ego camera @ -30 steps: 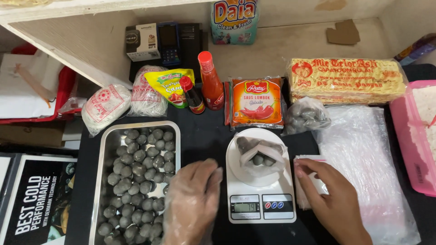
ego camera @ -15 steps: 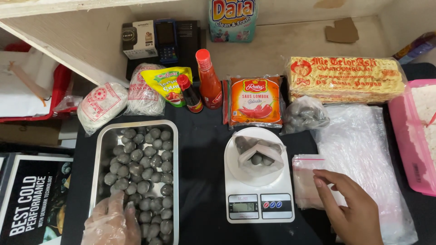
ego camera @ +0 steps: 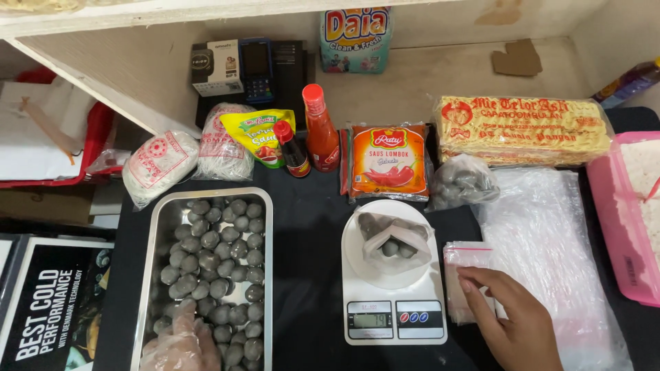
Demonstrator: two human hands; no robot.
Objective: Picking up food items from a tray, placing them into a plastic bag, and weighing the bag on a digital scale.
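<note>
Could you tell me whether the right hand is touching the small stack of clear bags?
Touching: the head view shows the right hand with fingertips pressed onto the stack of clear bags.

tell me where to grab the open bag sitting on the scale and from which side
Grip the open bag by its folded-back white rim, coming from above. The mouth faces up with grey balls loose inside, so a pinch on the upper edge probably keeps it upright. The right hand on the stack of small bags is nearer; the gloved left hand is in the metal tray.
</note>
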